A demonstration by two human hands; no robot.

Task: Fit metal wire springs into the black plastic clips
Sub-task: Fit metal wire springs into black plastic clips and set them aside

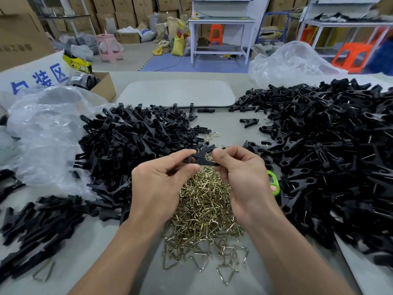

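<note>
Pinching one black clip (201,159) mid-air over the spring pile (204,207), near-center, both hands held it. Likely best: steady clip w/ L hand (161,184), seat wire squarely w/ R hand (244,177). Fingers curled narrow, L on left end, R on right end; spring in clip unclear.

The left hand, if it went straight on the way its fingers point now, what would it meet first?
Most likely the right hand: the left hand points rightward along the black clip that both hands pinch, and the right fingertips lie just ahead. Depth is unclear from one view.
</note>
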